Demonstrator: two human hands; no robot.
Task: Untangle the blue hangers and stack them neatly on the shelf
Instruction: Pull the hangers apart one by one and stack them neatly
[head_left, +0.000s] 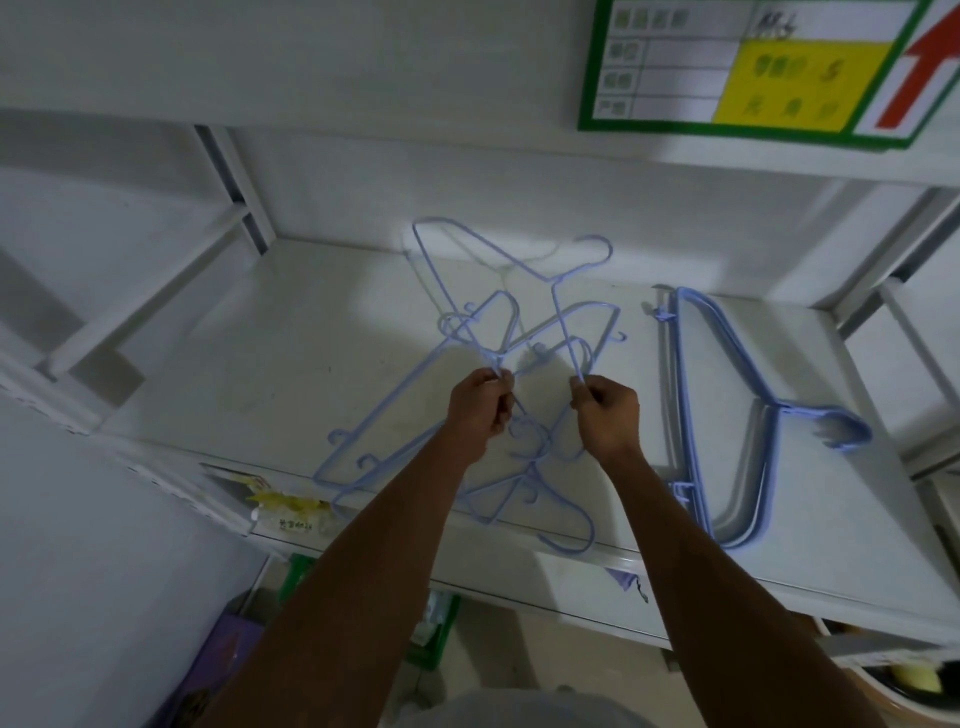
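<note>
A tangle of pale blue wire hangers lies across the middle of the white shelf, some hooks hanging over its front edge. One hanger is raised and tilted above the rest, its hook pointing to the back right. My left hand pinches a wire of the tangle, and my right hand grips the lower bar of the raised hanger. To the right lies a neat stack of blue hangers, hooks pointing right.
A metal upright stands at the shelf's back left and another frame at the right. A green-framed label card hangs from the shelf above. Below the shelf's front edge are yellow packets and green crates.
</note>
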